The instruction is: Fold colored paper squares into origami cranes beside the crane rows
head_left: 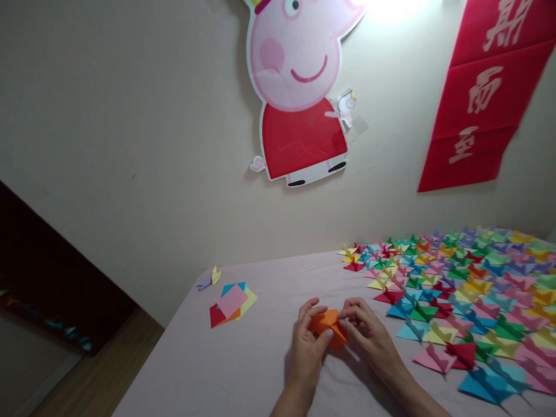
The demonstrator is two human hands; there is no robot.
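Between my two hands is a partly folded piece of orange origami paper (330,324), just above the pale pink tabletop cover (260,370). My left hand (309,339) grips its left side, with the thumb on the near face. On the right edge, my right hand (362,327) pinches the paper between thumb and fingers. Part of the paper is hidden behind the fingers. To the left lies a small fanned pile of square paper sheets (231,301) in pink, red, orange, yellow and blue.
Rows of folded paper cranes (434,313) in many colours cover the right side. Two small folded paper pieces (211,279) sit at the far left corner. Behind the surface is a wall with a pig cutout (304,139) and a red banner (482,98).
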